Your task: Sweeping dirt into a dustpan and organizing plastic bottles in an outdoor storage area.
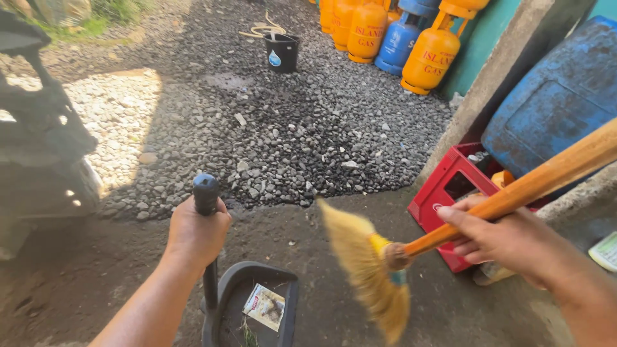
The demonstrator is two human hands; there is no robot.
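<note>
The left hand (196, 232) is wrapped in a full fist round the black grip at the top of the upright handle of a dark grey plastic long-handled dustpan (254, 302), fingers pressed tight about it. The handle's long axis runs almost straight up and down; the pan sits on the dirt floor at the near centre, its open mouth facing right and slightly far. It looks light and stiff, hollow plastic that would tip easily, so the top grip is the sensible place to steady it. A crumpled white and red wrapper (265, 307) and some dry bits lie inside.

The right hand (508, 239) is closed round the orange wooden stick of a broom (379, 270), fingers curled over it, thumb beneath. The stick's long axis slants from the far right down to the near centre, ending in soft yellow bristles that point down and left, just beside the pan's mouth. The stick is rigid, the bristles springy and blurred.

Beyond lie grey gravel (289, 128), a red plastic crate (443, 193), a blue drum (553, 109), orange and blue gas cylinders (411, 38) and a black bucket (281, 51).
</note>
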